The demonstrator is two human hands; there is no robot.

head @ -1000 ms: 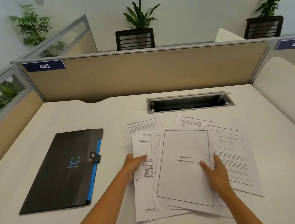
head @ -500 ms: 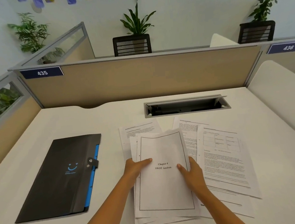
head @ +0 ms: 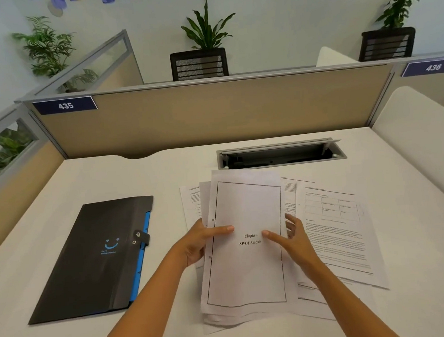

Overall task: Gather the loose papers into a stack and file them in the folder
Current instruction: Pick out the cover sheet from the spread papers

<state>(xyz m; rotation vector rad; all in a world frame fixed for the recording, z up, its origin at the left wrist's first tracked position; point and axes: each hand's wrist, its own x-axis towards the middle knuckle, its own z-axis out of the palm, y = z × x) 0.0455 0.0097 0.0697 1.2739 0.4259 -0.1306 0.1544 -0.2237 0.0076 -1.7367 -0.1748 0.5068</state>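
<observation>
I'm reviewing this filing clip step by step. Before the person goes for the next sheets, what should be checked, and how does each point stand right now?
1. Left hand grips the gathered stack, thumb on the cover page: ok.
2. Right hand free to reach: ok, its fingers are spread at the stack's right edge, not clamped.
3. All papers gathered: not ok, loose sheets lie to the right and one pokes out behind on the left.
4. Stack edges squared: not ok, the bottom edges fan out.
5. Folder ready to receive: not ok, it lies closed, strap snapped.
6. Sheet count in stack: cannot tell.
</observation>
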